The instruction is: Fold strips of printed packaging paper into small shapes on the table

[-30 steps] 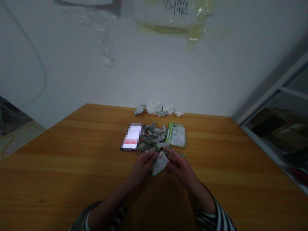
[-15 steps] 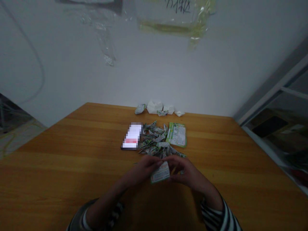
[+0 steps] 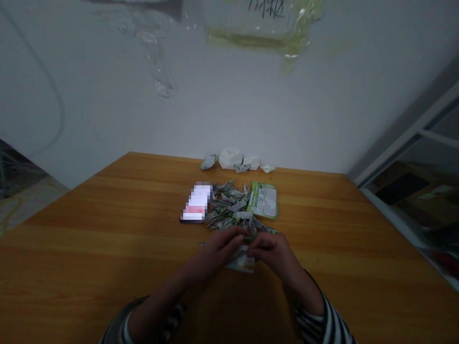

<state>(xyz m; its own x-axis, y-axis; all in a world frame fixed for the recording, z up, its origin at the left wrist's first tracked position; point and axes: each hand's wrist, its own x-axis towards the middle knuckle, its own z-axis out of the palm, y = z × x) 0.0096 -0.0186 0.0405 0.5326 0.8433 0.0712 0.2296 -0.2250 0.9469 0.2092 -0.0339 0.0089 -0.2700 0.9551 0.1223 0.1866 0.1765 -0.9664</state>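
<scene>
Between my hands is a small printed paper (image 3: pixel 243 263), white with a greenish edge and somewhat blurred. The fingers of my left hand (image 3: pixel 224 246) are closed at its upper left side. My right hand (image 3: pixel 275 253) pinches at its upper right, thumb and fingertips together. Just beyond the hands lies a pile of folded printed paper pieces (image 3: pixel 233 205), grey-white and green, with pointed ends. To the right of the pile rests a flat green-and-white printed packet (image 3: pixel 263 200).
A phone (image 3: pixel 197 203) with a lit, pixelated screen lies left of the pile. Crumpled white tissues (image 3: pixel 230 159) and a crumpled printed wrapper (image 3: pixel 208 162) sit at the back of the wooden table (image 3: pixel 107 229), near the wall. A glass-fronted cabinet (image 3: pixel 412 191) stands on the right.
My right hand has moved in over the paper, its fingers closing to a pinch. My left fingers have shifted slightly up. The paper has tilted and shows less of its printed face.
</scene>
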